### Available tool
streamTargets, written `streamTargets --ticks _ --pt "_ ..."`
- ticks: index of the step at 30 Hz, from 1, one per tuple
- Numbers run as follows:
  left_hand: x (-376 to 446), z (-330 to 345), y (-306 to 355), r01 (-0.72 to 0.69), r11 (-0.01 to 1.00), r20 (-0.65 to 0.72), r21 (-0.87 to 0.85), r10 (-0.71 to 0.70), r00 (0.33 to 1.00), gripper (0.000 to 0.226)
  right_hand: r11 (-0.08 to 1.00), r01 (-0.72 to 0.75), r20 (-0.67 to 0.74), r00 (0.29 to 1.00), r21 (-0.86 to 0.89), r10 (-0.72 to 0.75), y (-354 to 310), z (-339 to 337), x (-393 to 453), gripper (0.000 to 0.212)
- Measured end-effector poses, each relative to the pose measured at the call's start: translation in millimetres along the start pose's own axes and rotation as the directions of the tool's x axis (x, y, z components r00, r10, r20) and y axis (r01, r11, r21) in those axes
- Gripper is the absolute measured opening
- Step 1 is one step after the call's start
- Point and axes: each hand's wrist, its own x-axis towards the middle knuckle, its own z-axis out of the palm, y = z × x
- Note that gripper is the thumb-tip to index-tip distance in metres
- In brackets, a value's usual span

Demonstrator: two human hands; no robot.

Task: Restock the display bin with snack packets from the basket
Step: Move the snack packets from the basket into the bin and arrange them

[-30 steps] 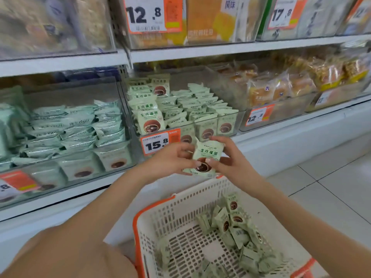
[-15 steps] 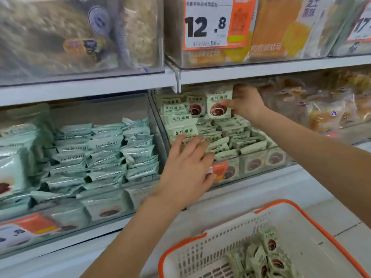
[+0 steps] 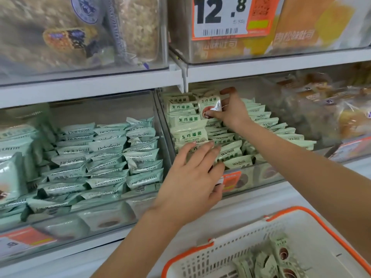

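A pale green snack packet is pinched upright between the thumb and fingers of the right hand, at about 12 o'clock of the clear display bin, where it is pressed against the back rows of matching packets. The left hand is laid flat, fingers straight and spread, on the front packets at about 7 o'clock of the same bin, with nothing grasped; its thumb is rested by the orange price tag on the bin's front wall. The bin is filled with standing rows of green packets, printed with Chinese characters and "Beicomil". At 9 o'clock of it, a neighbouring clear bin is packed with bluish-green packets of the same brand. At 5 o'clock of the view, a white plastic basket with an orange rim is seen, with several green packets lying loose in it. On the shelf above, at 12 o'clock, a price label reading 12.8 is fixed to another clear bin.
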Motion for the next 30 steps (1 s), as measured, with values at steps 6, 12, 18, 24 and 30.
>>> streamTargets --ticks 6,12,18,24,30 --pt "-1 1 -1 -0.003 1.000 -0.019 0.024 0.003 1.000 0.033 0.999 -0.035 0.006 0.999 0.001 0.035 -4 -6 -10 0.083" --pt "-1 1 3 0.011 1.000 -0.044 -0.007 -0.012 0.999 0.051 0.996 -0.010 -0.102 0.995 0.086 0.019 -7 -34 -50 0.064" --pt "-5 -7 43 -0.121 0.982 -0.184 -0.147 0.093 0.978 0.047 0.968 0.136 -0.274 0.959 0.211 -0.075 16 -80 -137 0.031" --pt "-20 29 110 -0.210 0.924 -0.118 -0.320 0.181 0.976 0.025 0.961 -0.001 -0.441 0.889 0.277 0.127 93 -98 -243 0.026" --pt "-65 78 152 -0.028 0.913 0.465 -0.407 0.233 0.854 0.029 0.874 -0.467 0.044 0.878 -0.132 0.476 215 -54 -324 0.029"
